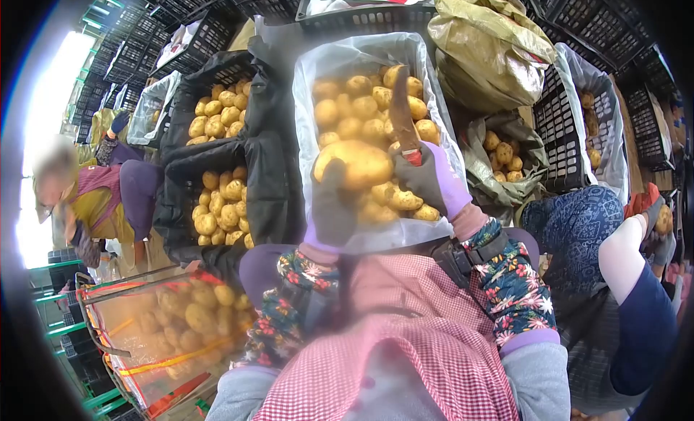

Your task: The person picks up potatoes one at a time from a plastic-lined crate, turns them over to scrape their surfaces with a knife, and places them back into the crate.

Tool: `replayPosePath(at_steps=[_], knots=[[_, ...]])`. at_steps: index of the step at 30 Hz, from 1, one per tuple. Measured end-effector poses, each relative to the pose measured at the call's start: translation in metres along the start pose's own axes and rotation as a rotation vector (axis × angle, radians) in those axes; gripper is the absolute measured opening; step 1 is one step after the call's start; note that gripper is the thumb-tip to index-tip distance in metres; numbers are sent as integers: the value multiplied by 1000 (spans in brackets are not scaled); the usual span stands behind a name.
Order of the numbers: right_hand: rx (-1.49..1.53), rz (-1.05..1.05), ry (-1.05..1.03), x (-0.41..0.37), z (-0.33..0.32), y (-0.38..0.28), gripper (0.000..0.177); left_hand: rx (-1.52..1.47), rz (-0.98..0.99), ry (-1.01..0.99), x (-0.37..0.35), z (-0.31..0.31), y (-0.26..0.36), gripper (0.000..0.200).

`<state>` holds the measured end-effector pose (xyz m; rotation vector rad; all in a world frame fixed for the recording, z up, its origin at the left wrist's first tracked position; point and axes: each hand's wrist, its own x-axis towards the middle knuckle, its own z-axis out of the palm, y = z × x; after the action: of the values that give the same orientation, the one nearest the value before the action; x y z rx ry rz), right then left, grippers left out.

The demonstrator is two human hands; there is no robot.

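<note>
A large yellow potato [356,165] is raised in front of me, gripped by my left hand [334,207] in a dark glove, slightly blurred. My right hand [428,176], also gloved, is closed around the red handle of a knife [402,111]. Its broad, brown-stained blade points up and away from me, just right of the potato and apart from it. Beneath both hands stands a crate lined with clear plastic [306,81], holding many loose potatoes [370,107].
Two black-lined crates [168,193] of potatoes stand on the left, with a mesh bag [177,330] of potatoes nearer. To the right are an open sack [473,142] of potatoes and a tied yellow sack [491,48]. Co-workers sit at the left [108,189] and right [578,229].
</note>
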<state>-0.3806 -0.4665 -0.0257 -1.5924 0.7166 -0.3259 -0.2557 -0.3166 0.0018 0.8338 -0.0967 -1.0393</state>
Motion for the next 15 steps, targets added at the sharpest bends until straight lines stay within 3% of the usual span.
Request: replayPosePath(at_steps=[3,5,7,8,15], knots=[[559,224,-111,-7,-5,-29,23,-71,-25,-17,2,-7,4,45],[607,299,-112,-8,-8,-49,33,630,214,-98,-1,-24,7,46],[638,347,-137,-14,-11,-61,38,965,303,-169,2,-47,9,48],[579,170,-302,-13,-13,-53,41,942,274,-202,4,-60,9,49],[433,134,-224,-20,5,-59,34,889,258,-196,6,-50,5,54]])
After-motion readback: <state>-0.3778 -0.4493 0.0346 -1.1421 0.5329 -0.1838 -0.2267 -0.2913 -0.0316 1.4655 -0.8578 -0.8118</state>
